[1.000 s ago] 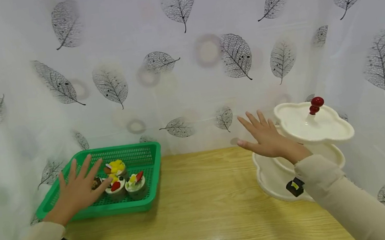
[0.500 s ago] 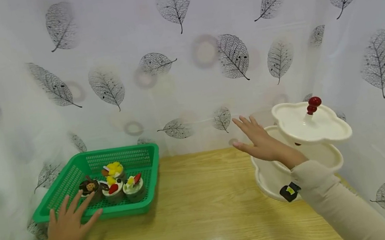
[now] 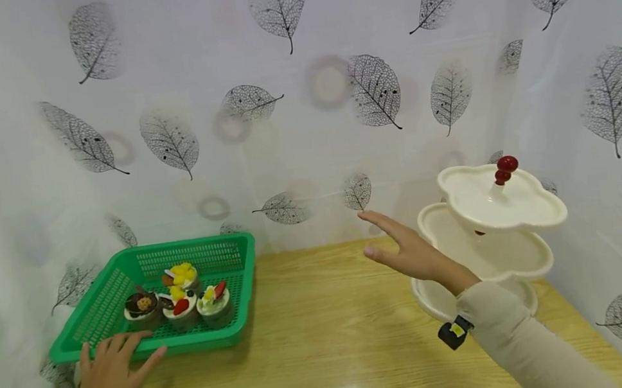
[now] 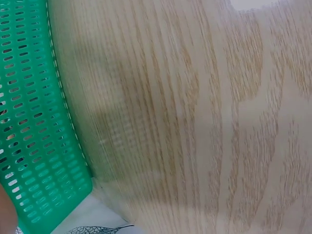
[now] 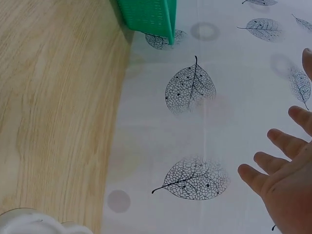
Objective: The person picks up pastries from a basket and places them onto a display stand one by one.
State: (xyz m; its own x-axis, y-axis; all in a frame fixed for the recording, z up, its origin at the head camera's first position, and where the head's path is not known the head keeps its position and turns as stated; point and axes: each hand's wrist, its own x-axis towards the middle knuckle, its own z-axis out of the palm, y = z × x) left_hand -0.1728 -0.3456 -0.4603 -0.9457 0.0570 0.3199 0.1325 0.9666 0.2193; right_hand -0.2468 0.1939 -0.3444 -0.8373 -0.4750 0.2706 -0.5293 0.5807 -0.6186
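My left hand [image 3: 108, 374] is at the near left rim of a green plastic basket [image 3: 246, 305], fingertips at the rim and thumb spread in front of it. Whether the fingers press on the rim I cannot tell. Several small dessert cups [image 3: 215, 308] with fruit and chocolate toppings stand inside. In the left wrist view the basket wall [image 4: 39, 146] shows beside a sliver of the hand [image 4: 6, 214]. My right hand [image 3: 412, 256] hovers with straight fingers, holding nothing, just left of a white tiered stand [image 3: 482, 208] with a red knob [image 3: 507, 165].
The basket and the stand are on a wooden table [image 3: 327, 321], basket left, stand right. A white curtain [image 3: 294, 151] with dark leaf prints hangs behind the table and along both sides. The stand's tiers have scalloped edges and overlap each other.
My left hand has drawn back from above the dessert cups to the basket's near rim. My right hand has shifted slightly left and down, away from the stand.
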